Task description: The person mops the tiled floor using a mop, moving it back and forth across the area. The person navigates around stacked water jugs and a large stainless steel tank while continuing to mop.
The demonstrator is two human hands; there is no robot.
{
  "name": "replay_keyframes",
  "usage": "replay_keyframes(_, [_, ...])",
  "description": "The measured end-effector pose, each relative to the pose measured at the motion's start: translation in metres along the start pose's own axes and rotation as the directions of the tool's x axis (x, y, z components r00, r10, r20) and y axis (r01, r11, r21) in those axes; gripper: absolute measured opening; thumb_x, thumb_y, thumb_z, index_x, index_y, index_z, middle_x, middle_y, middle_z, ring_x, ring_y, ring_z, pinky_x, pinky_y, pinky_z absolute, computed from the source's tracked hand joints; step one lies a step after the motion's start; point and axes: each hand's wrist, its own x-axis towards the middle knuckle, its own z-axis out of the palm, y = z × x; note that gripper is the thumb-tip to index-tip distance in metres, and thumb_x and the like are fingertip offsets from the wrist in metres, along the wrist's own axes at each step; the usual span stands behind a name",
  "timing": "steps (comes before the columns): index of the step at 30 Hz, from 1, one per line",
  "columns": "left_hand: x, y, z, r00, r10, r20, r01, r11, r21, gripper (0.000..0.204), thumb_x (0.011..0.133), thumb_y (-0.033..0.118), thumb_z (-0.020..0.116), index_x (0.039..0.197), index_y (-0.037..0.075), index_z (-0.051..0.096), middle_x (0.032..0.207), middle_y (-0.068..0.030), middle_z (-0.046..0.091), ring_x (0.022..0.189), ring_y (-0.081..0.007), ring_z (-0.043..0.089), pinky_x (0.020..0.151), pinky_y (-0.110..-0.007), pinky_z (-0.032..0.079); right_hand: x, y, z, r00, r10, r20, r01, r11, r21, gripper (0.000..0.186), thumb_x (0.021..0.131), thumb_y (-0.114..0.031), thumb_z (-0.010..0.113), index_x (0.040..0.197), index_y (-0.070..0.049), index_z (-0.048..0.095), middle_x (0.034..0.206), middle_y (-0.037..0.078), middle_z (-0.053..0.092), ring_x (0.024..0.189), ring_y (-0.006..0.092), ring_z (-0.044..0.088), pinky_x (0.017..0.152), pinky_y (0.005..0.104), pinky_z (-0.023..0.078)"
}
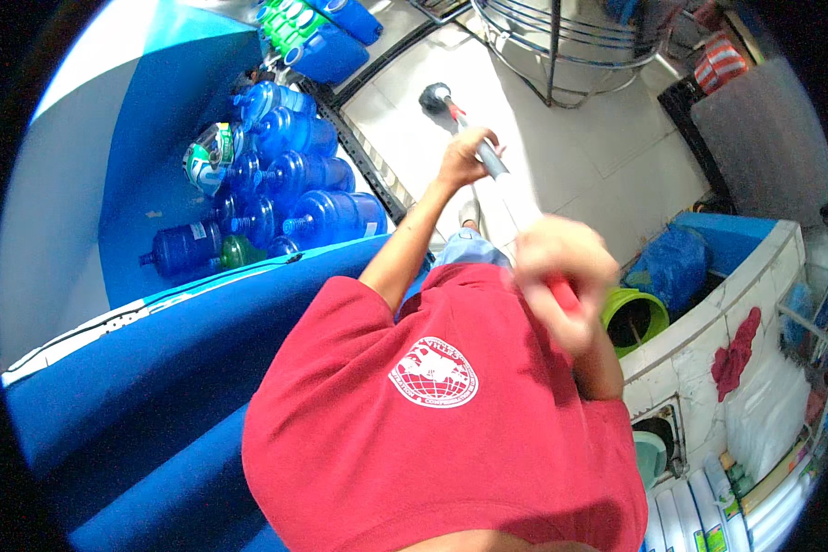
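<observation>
A long-handled mop slants across the middle of the view, its small dark head down on the pale tiled floor. Red shows just above the head, then grey and white along the pole. My left hand is wrapped round the grey stretch of the pole. Higher up, my right hand grips the red end of the handle, close to my chest and smeared by motion. The head's fibres are too small to make out. One of my feet shows on the floor below the pole.
Several blue water jugs are stacked at the left, with blue canisters beyond. A round metal rack stands at the far side. A tiled ledge runs along the right, beside a lime-green bucket and a blue plastic bag.
</observation>
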Motion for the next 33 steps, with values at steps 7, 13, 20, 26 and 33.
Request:
replay_keyframes(7, [-0.019,0.007,0.006,0.93,0.071,0.361,-0.09,0.995,0.037,0.031,0.086,0.017,0.057,0.057,0.008,0.05,0.054,-0.011,0.052,0.051,-0.0309,0.055,0.05,-0.042,0.044,0.028,-0.005,0.018,0.938,-0.017,0.345,0.031,0.999,-0.035,0.027,0.056,-0.013,0.058,0.078,0.0,0.066,0.051,0.005,0.048,0.041,0.0202,0.045,0.041,0.0333,0.037])
replay_keyframes(13, [-0.014,-0.09,0.008,0.936,0.06,0.346,-0.105,0.988,0.112,0.021,0.082,0.025,0.06,0.065,0.014,0.055,0.06,-0.0097,0.058,0.059,-0.032,0.06,0.056,-0.044,0.048,0.006,0.063,0.041,0.994,0.078,0.076,-0.076,0.997,-0.027,0.022,0.059,-0.016,0.05,0.069,0.0,0.062,0.051,0.005,0.046,0.042,0.0211,0.045,0.046,0.0329,0.041])
replay_keyframes(20, [0.022,-0.197,-0.051,0.954,-0.281,0.099,0.245,0.929,0.279,0.032,0.075,0.026,0.07,0.098,0.007,0.059,0.104,-0.0151,0.059,0.096,-0.0327,0.059,0.081,-0.044,0.049,0.036,0.136,0.101,0.981,0.095,-0.171,-0.115,0.987,-0.109,0.021,0.071,-0.015,0.046,0.069,0.001,0.059,0.051,0.006,0.045,0.046,0.0181,0.042,0.049,0.0324,0.036])
replay_keyframes(26, [0.042,-0.165,-0.082,0.996,0.08,-0.046,-0.084,0.992,-0.097,0.016,0.079,0.015,0.068,0.073,0.007,0.056,0.067,-0.011,0.058,0.064,-0.0291,0.059,0.06,-0.038,0.047,0.108,0.009,0.12,0.923,-0.332,0.193,0.335,0.942,0.014,0.003,0.058,-0.009,0.061,0.061,-0.008,0.062,0.046,0.0,0.043,0.039,0.0108,0.043,0.033,0.0266,0.032])
replay_keyframes(33, [0.025,-0.189,-0.037,0.883,0.056,0.466,-0.035,0.998,-0.052,0.033,0.086,0.025,0.064,0.063,0.008,0.048,0.064,-0.0125,0.056,0.064,-0.0316,0.059,0.058,-0.042,0.046,0.144,0.066,0.145,0.834,0.005,0.552,0.074,0.99,-0.121,0.012,0.066,-0.011,0.063,0.062,-0.001,0.059,0.049,0.0,0.043,0.041,0.0141,0.044,0.04,0.0296,0.038])
